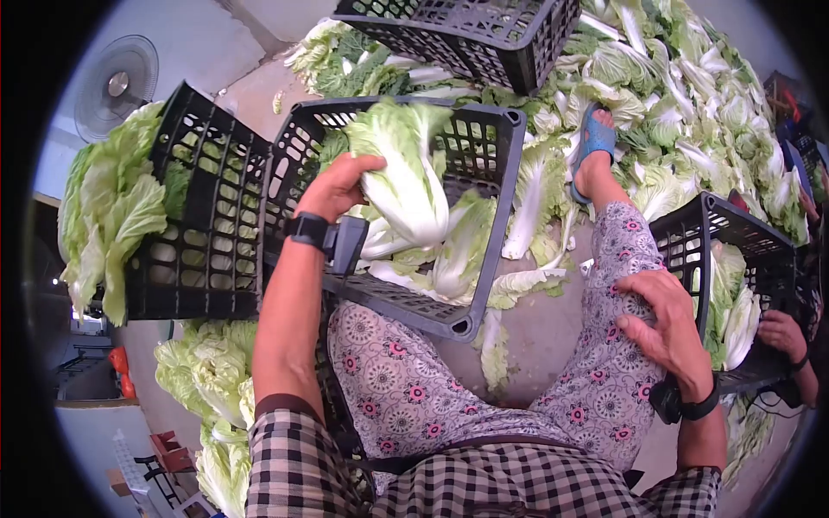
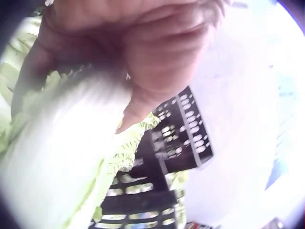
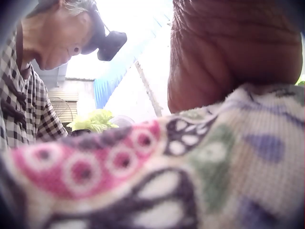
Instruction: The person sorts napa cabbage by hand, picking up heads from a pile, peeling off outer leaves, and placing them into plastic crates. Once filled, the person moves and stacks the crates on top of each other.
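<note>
1. The left hand (image 1: 332, 192) grips a pale green and white head of napa cabbage (image 1: 406, 181), partly closed, its thumb and fingers spread around the head's sides.
2. This cabbage is over the black slatted plastic crate (image 1: 401, 312) in front of the person, its thick white base toward the near side and its frilly leaves toward the far side. Whether it touches the cabbages (image 1: 462, 250) lying in that crate cannot be told.
3. The right hand (image 1: 661, 324) rests on the person's right knee, on the patterned trousers (image 1: 414, 371) with pink and dark motifs. It is loosely open, its fingers slightly bent and apart, with nothing in its grasp.
4. Just to the left stands a second black plastic crate (image 1: 207, 259), with broad yellow-green leaves (image 1: 112, 216) spilling over its left side. More cabbages (image 1: 207, 371) lie on its near side.
5. On the far side is a third black crate (image 1: 484, 43). A large heap of cabbages and loose leaves (image 1: 682, 129) spreads from there to the right, beside a foot in a blue sandal (image 1: 596, 129).
6. At the right, another black crate (image 1: 751, 216) has cabbages inside, and another person's hand (image 1: 781, 335) is near it.
7. A round fan (image 1: 117, 86) is at the far left.
</note>
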Tool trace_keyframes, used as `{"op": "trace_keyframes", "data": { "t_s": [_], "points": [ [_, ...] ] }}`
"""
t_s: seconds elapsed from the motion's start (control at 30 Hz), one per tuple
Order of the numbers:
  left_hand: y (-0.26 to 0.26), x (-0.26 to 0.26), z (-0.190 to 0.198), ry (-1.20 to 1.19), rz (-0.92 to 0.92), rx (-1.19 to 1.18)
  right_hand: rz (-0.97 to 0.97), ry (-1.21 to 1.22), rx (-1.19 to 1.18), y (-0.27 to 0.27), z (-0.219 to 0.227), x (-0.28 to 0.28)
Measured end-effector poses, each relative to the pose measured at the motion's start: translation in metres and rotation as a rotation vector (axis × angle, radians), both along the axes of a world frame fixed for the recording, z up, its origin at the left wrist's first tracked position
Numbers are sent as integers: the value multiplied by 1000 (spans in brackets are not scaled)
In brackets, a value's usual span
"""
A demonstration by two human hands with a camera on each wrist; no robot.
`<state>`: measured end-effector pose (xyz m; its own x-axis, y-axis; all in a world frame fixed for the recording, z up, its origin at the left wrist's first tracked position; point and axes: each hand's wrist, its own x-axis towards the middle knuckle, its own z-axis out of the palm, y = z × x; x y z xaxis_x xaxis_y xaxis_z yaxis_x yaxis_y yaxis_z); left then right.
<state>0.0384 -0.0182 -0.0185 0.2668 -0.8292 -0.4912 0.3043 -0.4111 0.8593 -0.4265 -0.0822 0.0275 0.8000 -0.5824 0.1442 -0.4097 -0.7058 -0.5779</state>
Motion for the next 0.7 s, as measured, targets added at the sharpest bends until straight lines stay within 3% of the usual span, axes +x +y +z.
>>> {"op": "trace_keyframes", "data": {
  "t_s": [0.03,0.17,0.2,0.33,0.37,0.4,0.47,0.53,0.57,0.63,0.7],
  "points": [
    [8,-3,12,40,101,-87,42,88,8,-2,1,-5],
    [37,-31,33,390,248,-312,-57,-74,23,16,7,0],
    [43,-48,38,391,271,-333,-20,-146,-74,21,18,6],
    [60,-126,54,696,141,-385,164,-276,-363,41,61,40],
    [60,-151,56,722,131,-376,223,-274,-412,44,68,49],
    [61,-181,56,620,171,-334,303,-436,-488,41,57,64],
    [68,-207,38,1237,31,-361,344,-594,-369,41,61,72],
    [81,-199,40,1075,-273,-363,222,-606,-222,40,67,62],
    [92,-196,50,692,-201,-285,162,-587,-86,38,65,52],
    [111,-164,38,319,-255,-247,14,-680,184,40,68,40],
    [122,-159,57,-237,-115,-220,-66,-744,443,39,71,30]
  ]
}}
